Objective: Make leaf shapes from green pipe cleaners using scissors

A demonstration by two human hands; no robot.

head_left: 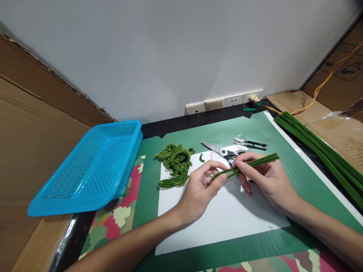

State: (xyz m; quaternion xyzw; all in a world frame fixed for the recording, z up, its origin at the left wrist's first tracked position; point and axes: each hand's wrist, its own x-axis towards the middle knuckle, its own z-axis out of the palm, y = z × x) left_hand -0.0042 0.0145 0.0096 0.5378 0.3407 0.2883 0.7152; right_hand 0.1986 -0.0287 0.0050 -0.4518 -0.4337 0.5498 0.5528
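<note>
Green pipe cleaners [262, 160] lie side by side between my two hands, above a white sheet [224, 223]. My left hand [202, 189] pinches their bent left end between thumb and fingers. Further right, my right hand [263, 177] grips the same strands, whose cut ends stick out past it. Beyond the right hand lie grey-handled scissors [224, 151], partly hidden by its fingers. A pile of looped green pipe cleaner pieces [177, 160] rests left of my hands, and one short curved scrap [201, 157] sits near it.
Thread snips [251, 143] lie behind the scissors on the green mat [187, 136]. A blue perforated basket [82, 206] stands at left. Long green pipe cleaners [320, 151] lie along the right edge. Wall sockets [234, 101] and a yellow cable [320, 88] are at the back.
</note>
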